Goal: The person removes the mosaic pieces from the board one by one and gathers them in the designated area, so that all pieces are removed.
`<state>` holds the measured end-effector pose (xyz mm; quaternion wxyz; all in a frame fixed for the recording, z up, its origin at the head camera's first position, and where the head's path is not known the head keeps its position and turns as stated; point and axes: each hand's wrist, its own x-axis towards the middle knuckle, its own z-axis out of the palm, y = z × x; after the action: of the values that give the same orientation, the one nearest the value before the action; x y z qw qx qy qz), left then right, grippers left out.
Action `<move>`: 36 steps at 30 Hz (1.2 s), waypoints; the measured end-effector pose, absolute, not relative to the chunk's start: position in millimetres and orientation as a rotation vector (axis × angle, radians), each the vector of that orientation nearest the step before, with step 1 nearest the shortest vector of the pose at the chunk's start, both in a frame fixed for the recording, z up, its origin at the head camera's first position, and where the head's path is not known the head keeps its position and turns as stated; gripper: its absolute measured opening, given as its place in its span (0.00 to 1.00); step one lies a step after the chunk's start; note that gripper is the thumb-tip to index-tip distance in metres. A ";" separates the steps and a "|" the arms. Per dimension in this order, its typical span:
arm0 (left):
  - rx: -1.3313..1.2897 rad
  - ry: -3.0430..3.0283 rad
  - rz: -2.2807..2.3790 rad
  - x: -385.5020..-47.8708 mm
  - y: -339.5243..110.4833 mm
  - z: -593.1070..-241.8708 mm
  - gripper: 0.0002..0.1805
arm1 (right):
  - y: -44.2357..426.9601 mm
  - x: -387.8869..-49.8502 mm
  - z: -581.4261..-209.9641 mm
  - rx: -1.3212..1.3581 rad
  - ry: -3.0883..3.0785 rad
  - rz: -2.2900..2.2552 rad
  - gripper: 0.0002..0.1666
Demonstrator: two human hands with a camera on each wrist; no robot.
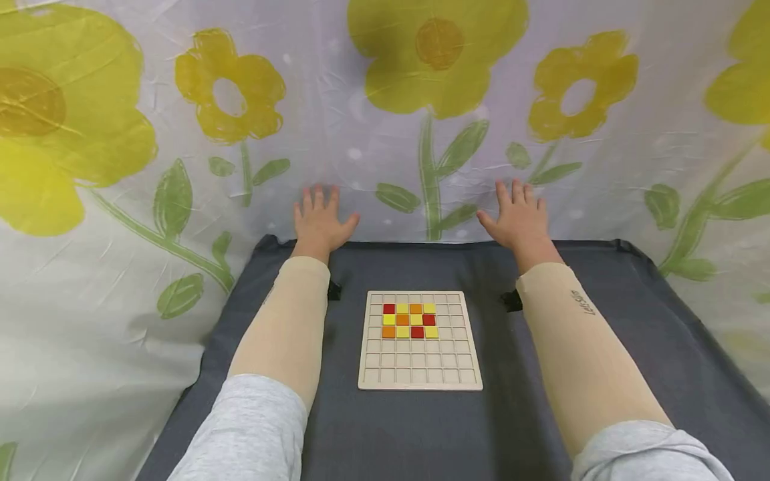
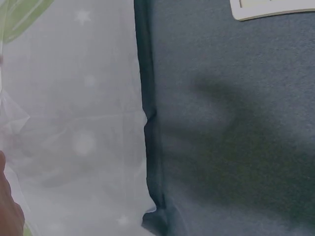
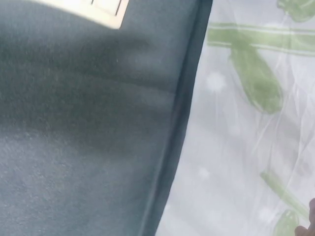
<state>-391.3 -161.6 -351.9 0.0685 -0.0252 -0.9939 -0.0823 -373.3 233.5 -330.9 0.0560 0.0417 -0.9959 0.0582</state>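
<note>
My left hand point(image 1: 319, 219) is stretched forward past the table's far edge, fingers straight and spread, holding nothing. To the right, my right hand point(image 1: 519, 217) reaches out the same way with its fingers spread. Between the forearms a pale wooden grid board point(image 1: 421, 377) lies flat on the table. Several red, yellow and orange square tiles point(image 1: 402, 320) fill a block of cells in its upper part; the other visible cells hold no tiles. Only a sliver of the left hand point(image 2: 10, 206) shows in the left wrist view, and a bit of the right hand point(image 3: 307, 226) in the right one.
Dark grey cloth covers the table point(image 1: 409, 434). A pale curtain point(image 1: 337, 147) printed with yellow flowers hangs behind its far edge and along the sides. Small black pieces show beside each wrist, one at the left point(image 1: 334, 290) and one at the right point(image 1: 512, 300).
</note>
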 end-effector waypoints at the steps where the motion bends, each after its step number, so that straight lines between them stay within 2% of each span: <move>1: -0.077 -2.994 -0.244 -390.9 -162.2 -353.1 0.50 | 234.7 -372.5 -331.8 0.132 -3.027 0.172 0.51; 22: -0.104 -2.985 -0.250 -383.2 -173.4 -354.4 0.50 | 253.0 -365.4 -332.7 0.215 -3.071 0.250 0.48; 36: -0.323 -2.858 -0.398 -371.2 -176.9 -354.3 0.45 | 242.6 -346.0 -336.1 0.514 -2.862 0.359 0.47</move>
<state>-371.2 -176.9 -354.3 0.1186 -0.1105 -0.9774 -0.1359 -346.0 242.6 -336.1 0.1058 0.1744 -0.9714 0.1220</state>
